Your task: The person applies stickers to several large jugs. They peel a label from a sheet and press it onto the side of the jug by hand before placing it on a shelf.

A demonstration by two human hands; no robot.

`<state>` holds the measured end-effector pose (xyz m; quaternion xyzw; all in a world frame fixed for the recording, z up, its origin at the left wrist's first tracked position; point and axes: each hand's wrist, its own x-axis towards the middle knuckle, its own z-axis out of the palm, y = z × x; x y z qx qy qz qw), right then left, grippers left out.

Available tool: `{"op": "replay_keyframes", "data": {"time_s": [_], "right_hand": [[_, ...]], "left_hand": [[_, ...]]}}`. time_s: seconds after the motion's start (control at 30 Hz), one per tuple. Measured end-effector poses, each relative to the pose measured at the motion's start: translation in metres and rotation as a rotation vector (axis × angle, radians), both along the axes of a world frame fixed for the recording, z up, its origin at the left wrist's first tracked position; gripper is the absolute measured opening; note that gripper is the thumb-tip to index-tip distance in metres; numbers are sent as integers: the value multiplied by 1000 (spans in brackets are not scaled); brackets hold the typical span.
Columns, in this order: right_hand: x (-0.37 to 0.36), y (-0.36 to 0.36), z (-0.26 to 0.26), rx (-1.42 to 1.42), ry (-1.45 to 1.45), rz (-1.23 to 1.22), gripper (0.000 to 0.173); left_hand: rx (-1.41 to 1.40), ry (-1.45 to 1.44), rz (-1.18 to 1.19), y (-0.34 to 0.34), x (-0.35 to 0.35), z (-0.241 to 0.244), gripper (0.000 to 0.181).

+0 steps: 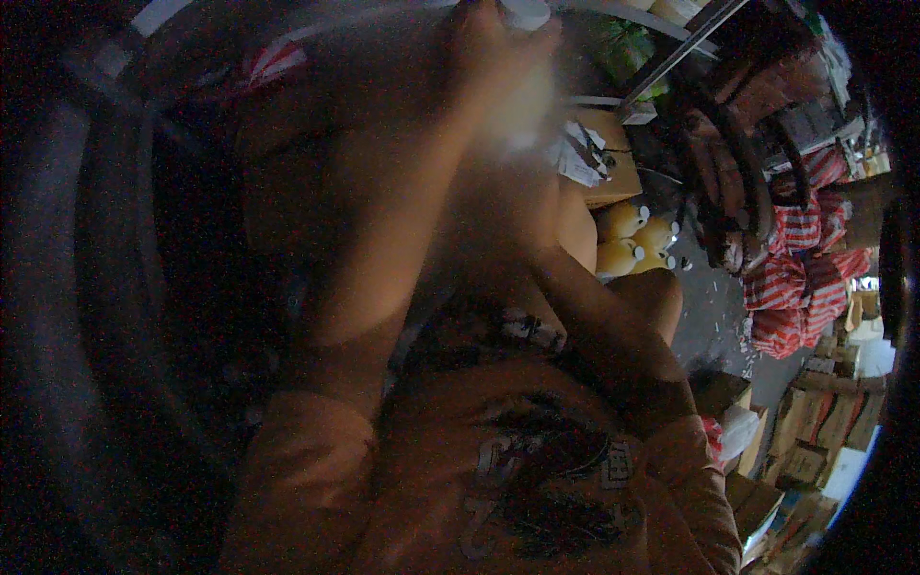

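Observation:
Motion blur softens both hands. At the top centre, my left hand is closed around the upper part of a pale yellow container. A round white piece shows between its thumb and fingers; whether it belongs to that container is unclear. Below the container's whitish lower end, my right hand is a dark smear. Its fingers cannot be made out, nor whether they touch the container. Behind the hands is a large brown cardboard surface, dim and partly covered by my left forearm.
Several yellow bottles with white caps stand by my knee, beside a cardboard box with papers on top. Red-and-white striped bags are piled at right. More cardboard boxes lie lower right. A metal rail crosses the upper right.

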<state>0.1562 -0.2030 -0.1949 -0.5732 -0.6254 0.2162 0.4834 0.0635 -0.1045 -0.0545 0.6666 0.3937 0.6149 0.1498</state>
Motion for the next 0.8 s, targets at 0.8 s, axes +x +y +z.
{"op": "replay_keyframes", "data": {"time_s": [0.8], "right_hand": [[9, -19, 50, -219, 171, 68, 17]], "left_hand": [[-52, -32, -27, 1, 2, -5, 44]]}}
